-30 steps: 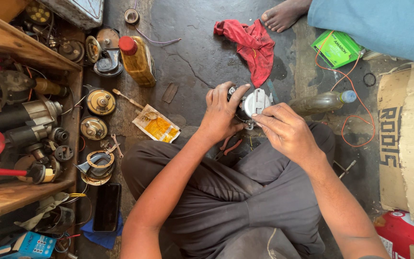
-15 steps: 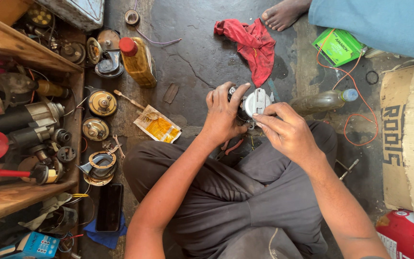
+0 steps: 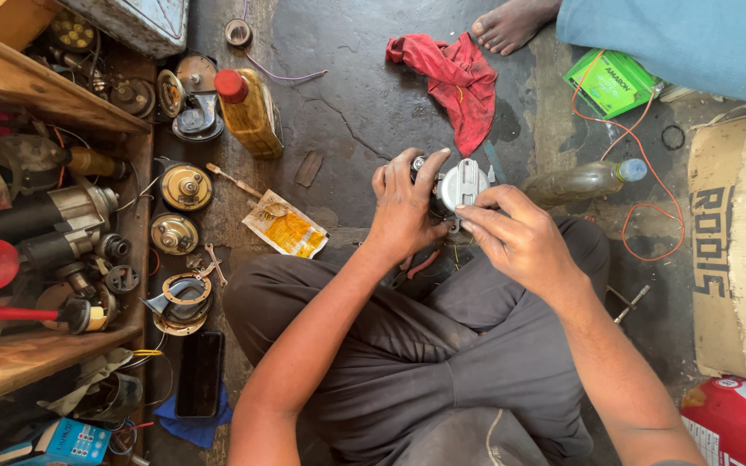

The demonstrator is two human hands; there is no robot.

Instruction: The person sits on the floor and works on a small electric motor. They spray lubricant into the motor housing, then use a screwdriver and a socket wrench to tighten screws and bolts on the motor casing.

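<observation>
Fingers (image 3: 477,211) of both hands grip a grey motor part (image 3: 461,185) beside a yellow sachet (image 3: 287,229).

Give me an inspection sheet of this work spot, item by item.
Surface: cracked, stained dark concrete floor.
Job's things: small grey metal motor part, held over the lap.
Clutter: red rag, amber oil bottle with red cap, round horn discs, yellow sachet.
Grippers: left hand grips the part; right hand fingers its cap.
Cables: orange wire looping on floor.
Surroundings: wooden shelf of parts, cardboard box, another person's bare foot.
</observation>
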